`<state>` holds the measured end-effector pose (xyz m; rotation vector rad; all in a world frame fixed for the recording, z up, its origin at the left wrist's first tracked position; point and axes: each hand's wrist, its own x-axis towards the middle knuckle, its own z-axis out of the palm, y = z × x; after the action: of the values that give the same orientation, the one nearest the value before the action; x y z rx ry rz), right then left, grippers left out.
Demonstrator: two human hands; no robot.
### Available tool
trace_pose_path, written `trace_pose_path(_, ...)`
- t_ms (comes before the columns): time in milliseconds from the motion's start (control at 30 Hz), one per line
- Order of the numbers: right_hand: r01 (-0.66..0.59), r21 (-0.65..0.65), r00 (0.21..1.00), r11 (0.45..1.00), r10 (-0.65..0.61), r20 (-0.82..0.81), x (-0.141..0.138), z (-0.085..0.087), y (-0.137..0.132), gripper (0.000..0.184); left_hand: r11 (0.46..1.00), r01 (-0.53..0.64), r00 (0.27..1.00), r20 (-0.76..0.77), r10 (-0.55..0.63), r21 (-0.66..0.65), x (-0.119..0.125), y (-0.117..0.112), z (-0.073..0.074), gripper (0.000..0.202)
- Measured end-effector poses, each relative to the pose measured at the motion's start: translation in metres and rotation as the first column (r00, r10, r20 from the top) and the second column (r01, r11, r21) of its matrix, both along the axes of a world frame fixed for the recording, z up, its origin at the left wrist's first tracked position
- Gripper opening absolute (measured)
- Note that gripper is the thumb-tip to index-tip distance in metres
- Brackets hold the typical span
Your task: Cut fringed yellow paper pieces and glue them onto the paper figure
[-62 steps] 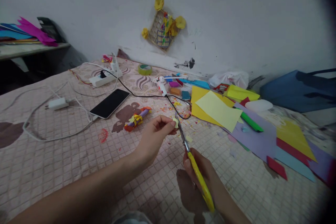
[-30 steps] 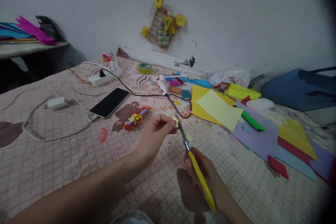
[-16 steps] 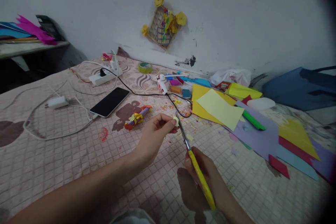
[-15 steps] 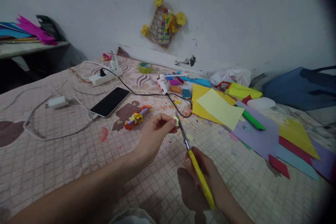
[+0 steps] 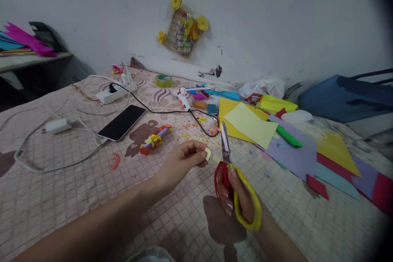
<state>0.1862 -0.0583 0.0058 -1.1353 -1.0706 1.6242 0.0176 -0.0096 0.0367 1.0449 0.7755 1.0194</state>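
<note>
Between thumb and fingers, my left hand pinches a small pale yellow piece of paper with a rounded edge. My right hand is closed around scissors with one yellow and one red handle, thumb through the yellow loop. The blades point up and away, to the right of the paper piece and apart from it. Under them, a pale yellow scrap lies on the patterned cloth. Left of my left hand rests a purple-and-orange paper craft with yellow bits on it.
A phone, power strip and charger with cables lie at left. Behind the hands are a glue gun, its black cord and a tape roll. Coloured sheets and a green tube-like item spread at right.
The scissors have turned in my right hand and moved away from the paper piece, now showing both handles. My left hand still pinches the piece. The view has shifted slightly right.
</note>
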Motion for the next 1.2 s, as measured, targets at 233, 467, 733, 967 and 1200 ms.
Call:
trace_pose_path(233, -0.006, 0.038, 0.998, 0.999, 0.009, -0.069, 0.006, -0.005, 0.004, 0.026, 0.858, 0.357, 0.929, -0.232, -0.287, 0.368, -0.003, 0.0, -0.003, 0.007)
trace_pose_path(467, 0.029, 0.007, 0.987, 1.0, -0.028, -0.161, 0.004, 0.0, 0.004, 0.02, 0.79, 0.401, 0.894, -0.386, -0.227, 0.464, -0.004, -0.001, -0.003, 0.012)
trace_pose_path(733, 0.137, 0.129, 0.978, 0.982, -0.155, 0.14, 0.004, 0.006, 0.006, 0.022, 0.952, 0.256, 0.941, -0.268, -0.205, 0.17, 0.002, -0.002, -0.009, 0.017)
trace_pose_path(967, 0.116, 0.182, 0.933, 0.976, -0.17, 0.318, 0.004, 0.005, 0.005, 0.025, 0.941, 0.332, 0.906, -0.254, -0.338, -0.067, 0.007, -0.004, -0.019, 0.019)
trace_pose_path(1200, 0.171, 0.204, 0.926, 0.964, -0.228, 0.302, 0.006, 0.005, 0.006, 0.024, 0.966, 0.255, 0.926, -0.279, -0.256, -0.042, 0.001, 0.001, -0.011, 0.019)
